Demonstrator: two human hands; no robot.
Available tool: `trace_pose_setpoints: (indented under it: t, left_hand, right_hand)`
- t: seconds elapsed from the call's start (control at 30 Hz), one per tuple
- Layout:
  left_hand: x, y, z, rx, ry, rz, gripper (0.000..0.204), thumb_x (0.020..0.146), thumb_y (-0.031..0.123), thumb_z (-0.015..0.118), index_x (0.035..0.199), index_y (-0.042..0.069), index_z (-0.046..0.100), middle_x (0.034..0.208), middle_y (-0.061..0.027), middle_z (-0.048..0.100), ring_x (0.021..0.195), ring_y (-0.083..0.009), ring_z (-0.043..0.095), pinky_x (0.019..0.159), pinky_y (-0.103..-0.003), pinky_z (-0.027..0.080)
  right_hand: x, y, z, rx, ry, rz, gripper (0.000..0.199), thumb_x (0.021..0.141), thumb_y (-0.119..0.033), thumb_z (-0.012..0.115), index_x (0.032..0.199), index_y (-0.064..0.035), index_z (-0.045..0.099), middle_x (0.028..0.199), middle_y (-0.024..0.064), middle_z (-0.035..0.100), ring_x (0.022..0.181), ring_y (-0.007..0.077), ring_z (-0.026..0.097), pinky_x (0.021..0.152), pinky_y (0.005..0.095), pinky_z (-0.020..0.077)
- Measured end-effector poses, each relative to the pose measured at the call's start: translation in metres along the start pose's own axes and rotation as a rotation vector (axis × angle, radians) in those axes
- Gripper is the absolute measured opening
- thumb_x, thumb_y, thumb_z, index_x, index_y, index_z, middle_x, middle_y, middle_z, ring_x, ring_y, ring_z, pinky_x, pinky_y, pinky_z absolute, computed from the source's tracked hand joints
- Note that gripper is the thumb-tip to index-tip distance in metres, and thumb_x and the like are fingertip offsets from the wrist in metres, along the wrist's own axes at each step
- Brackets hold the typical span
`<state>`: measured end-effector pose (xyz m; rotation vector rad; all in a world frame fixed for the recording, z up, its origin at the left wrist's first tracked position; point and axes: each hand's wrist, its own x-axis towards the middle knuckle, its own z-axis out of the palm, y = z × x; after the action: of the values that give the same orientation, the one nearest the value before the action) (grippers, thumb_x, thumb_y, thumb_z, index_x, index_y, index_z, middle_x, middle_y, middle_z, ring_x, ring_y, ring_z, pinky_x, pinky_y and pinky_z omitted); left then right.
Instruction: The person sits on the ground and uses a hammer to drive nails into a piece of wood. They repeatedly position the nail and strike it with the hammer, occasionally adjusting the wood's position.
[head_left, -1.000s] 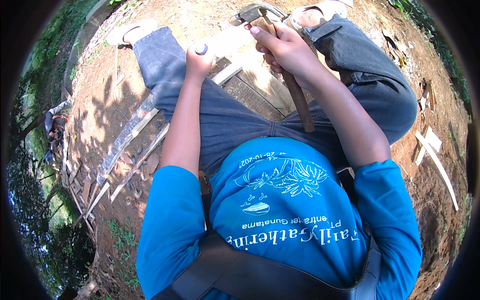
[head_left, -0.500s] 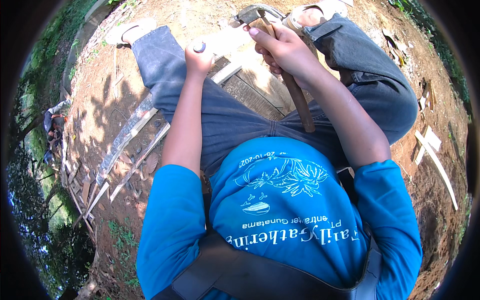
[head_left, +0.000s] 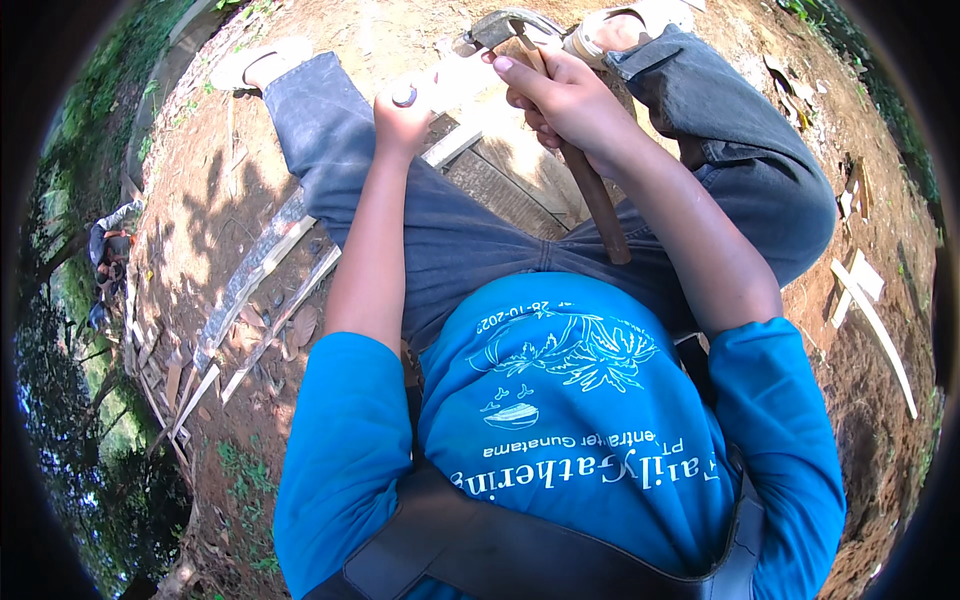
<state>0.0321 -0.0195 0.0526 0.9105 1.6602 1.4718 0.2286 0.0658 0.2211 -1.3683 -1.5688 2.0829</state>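
Note:
My right hand (head_left: 565,105) grips a claw hammer (head_left: 590,190) by its brown wooden handle, the metal head (head_left: 495,30) pointing up and away over a pale wooden board (head_left: 470,85). My left hand (head_left: 405,118) is closed around a small upright object with a round grey metal top (head_left: 404,96), held against that board. Both hands sit above my lap, between my jeans-clad knees. The lower end of the hammer handle rests near my waist.
Long wooden slats (head_left: 265,290) and scraps lie on bare brown dirt at left. More pale wood offcuts (head_left: 870,310) lie at right. Another person (head_left: 105,255) crouches far left by grass and trees. My sandalled feet (head_left: 255,65) rest on the ground.

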Motion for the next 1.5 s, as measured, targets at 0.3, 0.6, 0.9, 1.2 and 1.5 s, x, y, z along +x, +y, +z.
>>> trace_pose_setpoints:
  t: [0.3, 0.6, 0.9, 1.2, 1.5]
  left_hand:
    - [0.001, 0.003, 0.002, -0.040, -0.015, -0.031, 0.017, 0.093, 0.015, 0.070, 0.082, 0.002, 0.068, 0.081, -0.0021, 0.068, 0.075, -0.0084, 0.061, 0.068, -0.024, 0.047]
    - [0.007, 0.011, -0.001, 0.093, -0.118, -0.076, 0.022, 0.094, 0.018, 0.071, 0.077, 0.004, 0.066, 0.071, 0.0015, 0.063, 0.067, -0.0065, 0.057, 0.061, -0.023, 0.044]
    - [0.009, -0.010, -0.006, -0.038, -0.118, -0.080, 0.009, 0.094, 0.007, 0.064, 0.090, 0.001, 0.069, 0.083, -0.0021, 0.068, 0.075, -0.0087, 0.062, 0.069, -0.025, 0.050]
    - [0.005, -0.014, 0.004, -0.051, -0.011, -0.042, 0.009, 0.093, 0.006, 0.065, 0.095, 0.000, 0.071, 0.085, -0.0038, 0.070, 0.078, -0.0106, 0.065, 0.072, -0.027, 0.052]
    - [-0.001, 0.014, 0.011, -0.144, -0.016, -0.059, 0.015, 0.087, 0.012, 0.070, 0.093, -0.001, 0.070, 0.082, -0.0048, 0.071, 0.073, -0.0099, 0.064, 0.068, -0.027, 0.051]
  right_hand:
    - [0.002, 0.002, -0.001, -0.013, -0.014, 0.001, 0.036, 0.097, -0.041, 0.062, 0.083, -0.0099, 0.051, 0.065, -0.0052, 0.044, 0.049, 0.0018, 0.039, 0.044, 0.0206, 0.0328]
    - [0.003, 0.004, 0.001, -0.024, -0.018, 0.006, 0.037, 0.097, -0.041, 0.063, 0.083, -0.0095, 0.051, 0.059, -0.0051, 0.041, 0.047, 0.0031, 0.038, 0.043, 0.0209, 0.0330]
    - [0.003, 0.005, 0.002, -0.013, -0.001, -0.006, 0.036, 0.097, -0.041, 0.063, 0.087, -0.0084, 0.052, 0.064, -0.0042, 0.044, 0.049, 0.0029, 0.040, 0.044, 0.0209, 0.0342]
    - [0.004, 0.008, 0.003, -0.019, -0.023, 0.030, 0.035, 0.097, -0.041, 0.063, 0.088, -0.0081, 0.051, 0.067, -0.0034, 0.045, 0.050, 0.0031, 0.040, 0.044, 0.0217, 0.0348]
    - [0.011, 0.009, 0.014, -0.162, 0.025, -0.004, 0.032, 0.099, -0.037, 0.060, 0.093, -0.0073, 0.051, 0.070, -0.0034, 0.046, 0.052, 0.0038, 0.043, 0.045, 0.0229, 0.0359]
